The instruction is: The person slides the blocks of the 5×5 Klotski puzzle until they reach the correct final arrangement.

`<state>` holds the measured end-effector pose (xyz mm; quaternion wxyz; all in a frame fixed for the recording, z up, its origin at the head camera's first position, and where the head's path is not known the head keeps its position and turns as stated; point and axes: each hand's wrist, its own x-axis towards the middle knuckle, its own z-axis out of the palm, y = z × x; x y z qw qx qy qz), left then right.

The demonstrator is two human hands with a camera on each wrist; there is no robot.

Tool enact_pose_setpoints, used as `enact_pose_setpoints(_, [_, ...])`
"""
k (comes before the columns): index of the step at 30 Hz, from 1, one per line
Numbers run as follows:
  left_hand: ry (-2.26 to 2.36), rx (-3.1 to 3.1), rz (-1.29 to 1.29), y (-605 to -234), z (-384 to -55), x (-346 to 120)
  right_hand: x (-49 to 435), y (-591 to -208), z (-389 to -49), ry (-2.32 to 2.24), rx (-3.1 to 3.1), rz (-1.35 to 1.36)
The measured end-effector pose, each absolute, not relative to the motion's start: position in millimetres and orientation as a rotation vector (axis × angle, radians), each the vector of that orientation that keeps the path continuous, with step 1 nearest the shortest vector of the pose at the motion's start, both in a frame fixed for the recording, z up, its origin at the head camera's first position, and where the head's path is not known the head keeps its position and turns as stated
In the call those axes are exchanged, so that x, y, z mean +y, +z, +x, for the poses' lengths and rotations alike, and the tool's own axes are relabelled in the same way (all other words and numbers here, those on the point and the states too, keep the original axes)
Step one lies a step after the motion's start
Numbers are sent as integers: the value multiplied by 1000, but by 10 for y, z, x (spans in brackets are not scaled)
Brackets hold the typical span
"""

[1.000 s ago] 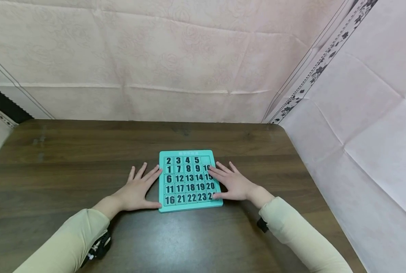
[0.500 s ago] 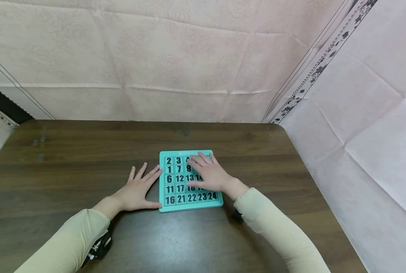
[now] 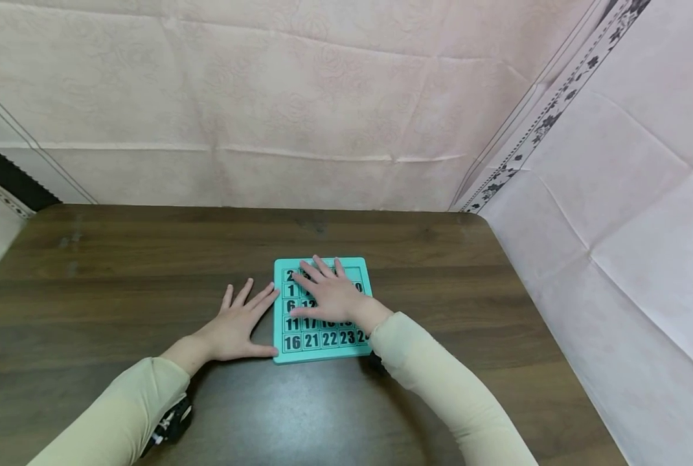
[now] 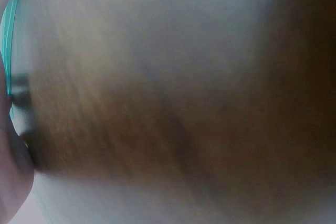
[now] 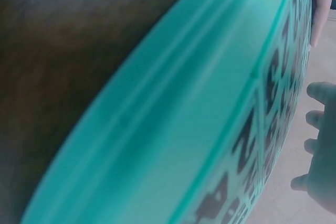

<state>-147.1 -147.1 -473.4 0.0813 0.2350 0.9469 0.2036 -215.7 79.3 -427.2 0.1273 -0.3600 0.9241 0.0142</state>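
Note:
A turquoise number sliding puzzle (image 3: pixel 329 339) lies flat on the table, its tiles printed with black numbers. At its left edge my left hand (image 3: pixel 234 330) rests with spread fingers, the fingertips and thumb touching the frame. My right hand (image 3: pixel 335 299) is spread over the upper and middle tiles and hides many of them; whether the fingertips touch the tiles I cannot tell. In the right wrist view the puzzle's near side (image 5: pixel 210 103) fills the middle, with the right hand's fingers (image 5: pixel 317 119) beyond it. The left wrist view is mostly blurred table, with a sliver of puzzle (image 4: pixel 7 35).
The brown wood-grain table (image 3: pixel 148 259) reaches back to a pale patterned cloth wall (image 3: pixel 300 110). A white cloth (image 3: pixel 626 213) with a black floral border hangs at the right. Dark wrist devices (image 3: pixel 171 421) sit below the sleeves.
My right hand has moved left, from the puzzle's right edge across its tiles to the upper left part. The left hand and the puzzle have stayed in place.

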Motion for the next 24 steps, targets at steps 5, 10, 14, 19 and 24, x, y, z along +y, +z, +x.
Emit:
enact_pose_setpoints(5, [614,2828,701,-4720,-1462,-1471,766,-4294,-2158,65,2686,-1032])
enact_pose_setpoints(10, [614,2828,705,-4714,-1462,-1468,776,-4312,-2156,82,2691,-1025])
enact_pose_setpoints(14, [609,2830,710,-4714,-1463,-1465,809,-4290,-2154,71,2687,-1001])
enact_pose_setpoints(19, [617,2830,708,-4719,-1463,-1469,873,-4259,-2152,42,2679,-978])
enact_pose_setpoints(24, [620,2832,707,-4732,-1468,-1471,950,-4276,-2164,13,2679,-985])
